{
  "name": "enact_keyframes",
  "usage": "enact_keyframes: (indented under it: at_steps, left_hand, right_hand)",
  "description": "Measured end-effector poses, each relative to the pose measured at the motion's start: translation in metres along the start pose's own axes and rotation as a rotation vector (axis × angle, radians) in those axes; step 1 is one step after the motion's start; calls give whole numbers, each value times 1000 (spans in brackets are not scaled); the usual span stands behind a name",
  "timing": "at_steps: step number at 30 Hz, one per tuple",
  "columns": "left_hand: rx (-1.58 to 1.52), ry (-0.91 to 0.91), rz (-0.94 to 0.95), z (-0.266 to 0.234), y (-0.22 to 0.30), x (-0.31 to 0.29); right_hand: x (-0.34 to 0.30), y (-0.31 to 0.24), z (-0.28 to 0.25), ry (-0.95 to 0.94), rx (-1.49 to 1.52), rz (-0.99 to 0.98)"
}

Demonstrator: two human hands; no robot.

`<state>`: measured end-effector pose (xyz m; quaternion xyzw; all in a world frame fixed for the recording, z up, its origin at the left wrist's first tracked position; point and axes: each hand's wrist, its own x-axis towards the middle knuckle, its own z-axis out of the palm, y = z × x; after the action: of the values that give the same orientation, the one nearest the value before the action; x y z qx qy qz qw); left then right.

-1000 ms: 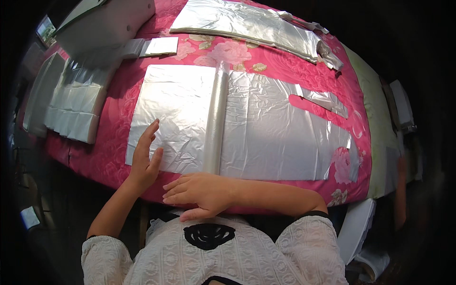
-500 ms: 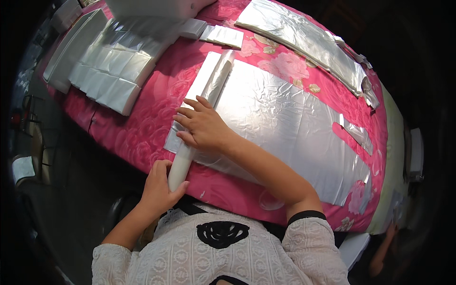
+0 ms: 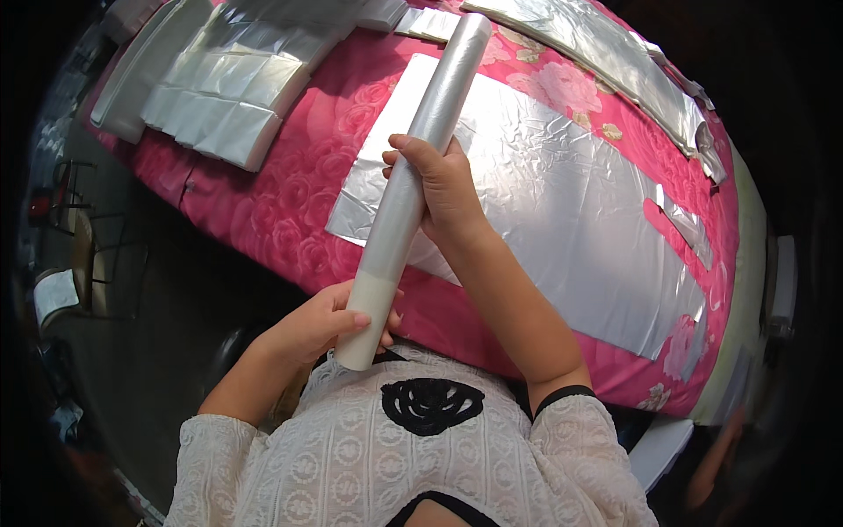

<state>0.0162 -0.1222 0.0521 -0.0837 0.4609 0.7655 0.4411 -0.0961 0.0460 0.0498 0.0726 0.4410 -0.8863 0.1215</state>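
A long roll of shiny translucent plastic (image 3: 448, 88), whose near end is a smooth whitish tube, is held up at a slant in front of me. My left hand (image 3: 327, 323) is closed around the near end, with the thumb on top. My right hand (image 3: 446, 189) grips the middle, thumb over the upper side. Beneath the roll lies a flat stack of silvery plastic bags (image 3: 544, 237), with a cut-out at its right end and a plain edge showing left of the roll. The bags rest on a pink flowered cloth (image 3: 290, 206).
Several folded bundles of clear plastic (image 3: 219, 114) stand in rows at the far left, beside a long white box (image 3: 140, 79). Another flat bag stack (image 3: 597, 75) lies along the far right. Small white packets (image 3: 428, 24) sit at the back. A person's arm (image 3: 716, 457) shows at lower right.
Both hands have lifted the roll off the flat stack and drawn it nearer to me. My right hand has gone from lying spread on the roll to gripping it. The view has shifted slightly.
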Motion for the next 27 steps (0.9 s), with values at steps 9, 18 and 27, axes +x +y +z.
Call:
enact_keyframes:
  at_steps: [9, 18, 27]
  left_hand:
    - [-515, -502, -90, 7, -18, 25]
    - [42, -3, 54, 23, -12, 37]
    - [285, -4, -227, -11, -29, 16]
  right_hand:
    - [-32, -9, -15, -115, 281, -29]
    - [-54, 8, -29, 59, -20, -72]
    - [-7, -24, -105, 236, 46, -102]
